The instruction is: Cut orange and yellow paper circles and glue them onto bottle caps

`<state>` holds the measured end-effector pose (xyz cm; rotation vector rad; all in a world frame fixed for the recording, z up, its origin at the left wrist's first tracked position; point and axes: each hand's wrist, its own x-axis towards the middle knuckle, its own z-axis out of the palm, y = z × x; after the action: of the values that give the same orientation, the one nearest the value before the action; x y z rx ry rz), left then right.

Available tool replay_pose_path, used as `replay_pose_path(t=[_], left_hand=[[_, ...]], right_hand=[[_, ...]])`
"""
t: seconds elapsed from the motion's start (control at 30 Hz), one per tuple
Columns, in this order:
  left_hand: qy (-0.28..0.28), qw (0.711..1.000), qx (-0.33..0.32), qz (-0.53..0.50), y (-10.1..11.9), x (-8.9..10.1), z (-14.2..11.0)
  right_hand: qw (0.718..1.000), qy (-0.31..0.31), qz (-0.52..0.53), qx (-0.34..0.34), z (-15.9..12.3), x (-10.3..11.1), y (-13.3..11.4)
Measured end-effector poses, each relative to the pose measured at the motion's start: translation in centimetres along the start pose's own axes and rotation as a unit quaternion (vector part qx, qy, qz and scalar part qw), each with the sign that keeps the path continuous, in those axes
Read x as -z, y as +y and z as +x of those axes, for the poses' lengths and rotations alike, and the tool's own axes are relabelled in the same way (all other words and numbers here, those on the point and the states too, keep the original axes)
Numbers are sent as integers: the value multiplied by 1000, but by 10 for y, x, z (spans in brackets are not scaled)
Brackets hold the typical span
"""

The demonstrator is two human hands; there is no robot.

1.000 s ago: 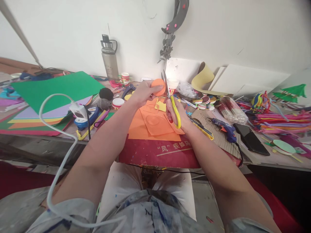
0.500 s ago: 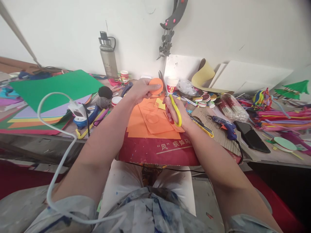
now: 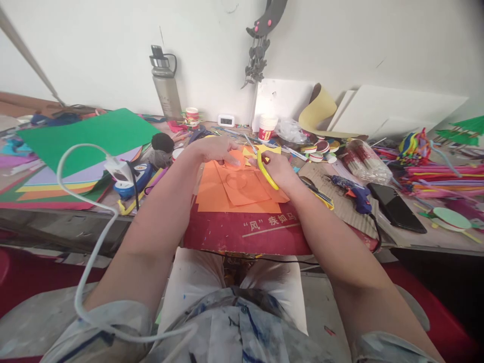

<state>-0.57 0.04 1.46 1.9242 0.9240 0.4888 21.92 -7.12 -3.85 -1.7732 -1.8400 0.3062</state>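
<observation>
My left hand [image 3: 214,149] is low over the orange paper sheets [image 3: 230,194], its fingers closed on a small orange paper circle [image 3: 235,159]. My right hand [image 3: 278,169] grips yellow-handled scissors [image 3: 260,164], whose blades point left and away, close to the circle. A circle outline shows on the top orange sheet just below both hands. The sheets lie on a red mat [image 3: 245,234] with white characters at the desk's front edge.
A green sheet [image 3: 91,133] on stacked coloured paper lies left, with a white cable [image 3: 81,201] and blue tape dispenser [image 3: 132,181]. A metal bottle [image 3: 164,85] stands by the wall. A blue glue gun [image 3: 353,194], black phone [image 3: 397,214] and pipe cleaners [image 3: 442,179] crowd the right.
Both hands have dropped from chest height down to the orange sheets, bringing the circle and the scissors with them. The scissors have tipped from upright to nearly flat.
</observation>
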Motion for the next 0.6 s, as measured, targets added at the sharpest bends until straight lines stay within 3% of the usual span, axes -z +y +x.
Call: replay_pose_path(t=[0.07,0.17,0.27,0.43,0.6], left_hand=[[-14,999,31,34,-3,0,3],[-91,989,77,82,-8,-5,7],[-158,979,67,106,-14,-11,11],[-125,971,35,201,-14,-18,15],[-112,955,42,272,-8,-20,13]], right_hand=[[1000,8,-26,-4,2,0,3],[996,-8,-86,-31,1,1,3],[988,-41,-137,-53,-3,0,-2],[974,-108,-196,-29,-11,-2,-11],[980,-8,-199,-8,-11,-3,-11]])
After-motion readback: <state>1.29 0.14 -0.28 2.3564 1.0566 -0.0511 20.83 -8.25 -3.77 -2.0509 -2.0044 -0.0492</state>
